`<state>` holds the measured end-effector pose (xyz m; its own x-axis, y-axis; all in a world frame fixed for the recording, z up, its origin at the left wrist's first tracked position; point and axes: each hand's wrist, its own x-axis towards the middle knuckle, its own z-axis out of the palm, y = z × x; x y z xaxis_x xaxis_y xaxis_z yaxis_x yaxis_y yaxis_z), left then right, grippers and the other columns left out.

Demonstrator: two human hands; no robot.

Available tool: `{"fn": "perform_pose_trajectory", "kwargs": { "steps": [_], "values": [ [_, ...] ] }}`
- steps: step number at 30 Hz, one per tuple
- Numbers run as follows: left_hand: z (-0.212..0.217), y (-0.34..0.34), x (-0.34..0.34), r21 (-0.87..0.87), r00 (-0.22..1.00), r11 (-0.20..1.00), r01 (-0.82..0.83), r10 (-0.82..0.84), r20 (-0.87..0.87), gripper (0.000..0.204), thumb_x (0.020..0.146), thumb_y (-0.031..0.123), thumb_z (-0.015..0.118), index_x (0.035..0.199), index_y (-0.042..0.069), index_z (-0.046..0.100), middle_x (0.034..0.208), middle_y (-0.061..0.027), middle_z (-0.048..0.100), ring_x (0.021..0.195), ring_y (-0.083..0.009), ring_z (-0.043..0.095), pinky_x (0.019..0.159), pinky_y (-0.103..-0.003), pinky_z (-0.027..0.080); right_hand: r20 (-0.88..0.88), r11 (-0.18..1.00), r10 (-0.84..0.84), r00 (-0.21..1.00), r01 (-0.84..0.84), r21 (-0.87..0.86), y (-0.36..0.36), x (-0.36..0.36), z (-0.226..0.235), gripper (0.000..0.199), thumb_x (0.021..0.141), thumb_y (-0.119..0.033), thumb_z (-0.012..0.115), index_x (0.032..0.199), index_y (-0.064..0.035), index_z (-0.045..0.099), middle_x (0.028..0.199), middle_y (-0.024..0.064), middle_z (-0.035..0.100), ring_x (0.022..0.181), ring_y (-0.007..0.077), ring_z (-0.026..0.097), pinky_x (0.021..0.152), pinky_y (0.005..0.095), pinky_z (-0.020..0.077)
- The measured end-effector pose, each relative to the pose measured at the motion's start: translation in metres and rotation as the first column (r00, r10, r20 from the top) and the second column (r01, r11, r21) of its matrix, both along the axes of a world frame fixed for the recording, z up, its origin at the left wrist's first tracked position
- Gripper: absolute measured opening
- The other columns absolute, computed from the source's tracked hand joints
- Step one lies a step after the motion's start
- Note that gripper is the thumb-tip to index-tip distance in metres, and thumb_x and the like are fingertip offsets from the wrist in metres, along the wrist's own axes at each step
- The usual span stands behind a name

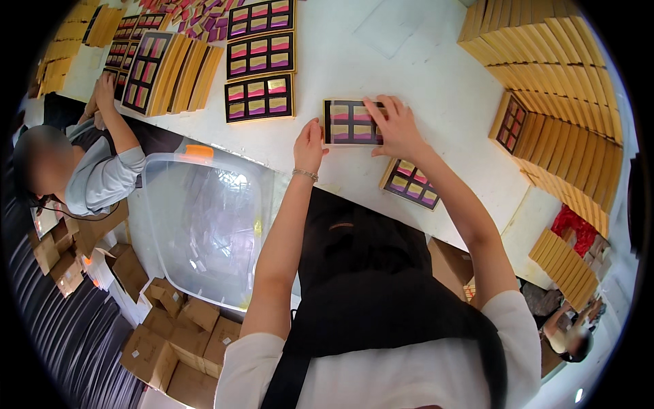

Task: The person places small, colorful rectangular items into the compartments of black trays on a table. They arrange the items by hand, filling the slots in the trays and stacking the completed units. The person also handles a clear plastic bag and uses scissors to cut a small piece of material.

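In front of me on the white table lies a flat black box (351, 124) with a gold edge, holding several pink, purple and gold pieces in two rows. My right hand (400, 131) grips its right end, with the thumb at the near edge and the fingers over the top. My left hand (310, 144) is held upright with its fingers together, against the box's left end. A similar filled box (411, 183) lies near the table's front edge, partly under my right forearm. Three more filled boxes (259, 97) lie in a column to the left.
Many gold-edged boxes (565, 143) are stacked at the right. Upright boxes (180, 71) and loose coloured pieces (202, 19) are at the far left. A co-worker (95, 160) works at the left, beside a clear plastic tub (204, 232). Cardboard cartons (180, 344) lie below.
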<state>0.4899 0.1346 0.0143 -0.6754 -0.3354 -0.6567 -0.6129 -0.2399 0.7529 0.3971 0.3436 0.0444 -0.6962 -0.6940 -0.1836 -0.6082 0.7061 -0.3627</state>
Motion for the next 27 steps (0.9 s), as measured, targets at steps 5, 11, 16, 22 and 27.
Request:
{"fn": "perform_pose_trajectory", "kwargs": {
  "steps": [5,11,16,22,27],
  "values": [
    [-0.031,0.006,-0.007,-0.545,0.975,0.814,0.203,-0.217,0.041,0.035,0.094,0.035,0.052,0.113,0.009,0.066,0.096,-0.0134,0.068,0.086,-0.0244,0.066,0.075,-0.034,0.052,-0.078,0.991,0.065,0.995,-0.055,0.123,-0.019,-0.005,-0.012,0.122,0.049,-0.038,0.089,0.149,-0.0220,0.022,0.137,0.0127,0.033,0.128,0.0349,0.032,0.088,0.0663,0.0363],
    [-0.024,0.010,-0.010,-0.629,0.986,0.764,0.147,-0.163,0.033,0.029,0.088,0.030,0.060,0.104,0.008,0.071,0.088,-0.0131,0.071,0.075,-0.0254,0.068,0.073,-0.034,0.052,-0.209,0.996,0.063,0.976,-0.048,0.076,-0.018,0.003,-0.026,0.120,0.052,-0.059,0.082,0.149,-0.0195,0.023,0.144,0.0146,0.029,0.132,0.0367,0.028,0.088,0.0715,0.0315],
    [-0.032,0.009,-0.012,-0.686,0.987,0.715,0.133,-0.155,0.029,0.026,0.086,0.028,0.064,0.099,0.008,0.072,0.083,-0.0137,0.070,0.075,-0.0267,0.067,0.071,-0.036,0.052,-0.168,0.984,0.096,0.981,-0.068,0.162,-0.022,0.003,-0.021,0.109,0.062,-0.065,0.072,0.148,-0.0174,0.025,0.147,0.0168,0.026,0.136,0.0381,0.024,0.088,0.0761,0.0278],
    [-0.035,0.064,-0.016,-0.373,0.950,0.897,0.238,-0.294,-0.100,0.028,0.086,0.028,0.063,0.100,0.004,0.069,0.083,-0.0116,0.070,0.076,-0.0224,0.066,0.073,-0.034,0.051,-0.205,0.974,-0.200,0.958,0.216,0.062,0.033,-0.001,-0.030,0.070,0.078,-0.053,0.065,0.133,-0.0134,0.046,0.140,0.0185,0.039,0.132,0.0347,0.035,0.092,0.0749,0.0262],
    [-0.043,0.094,0.009,-0.485,0.802,0.789,0.377,-0.540,-0.254,0.034,0.095,0.025,0.053,0.109,-0.004,0.063,0.100,-0.0191,0.067,0.092,-0.0289,0.065,0.085,-0.040,0.050,-0.089,0.838,-0.546,0.833,0.544,-0.051,0.033,-0.015,0.019,0.048,0.083,-0.040,0.062,0.112,-0.0022,0.057,0.131,0.0208,0.047,0.123,0.0362,0.044,0.097,0.0640,0.0297]
  ]
}}
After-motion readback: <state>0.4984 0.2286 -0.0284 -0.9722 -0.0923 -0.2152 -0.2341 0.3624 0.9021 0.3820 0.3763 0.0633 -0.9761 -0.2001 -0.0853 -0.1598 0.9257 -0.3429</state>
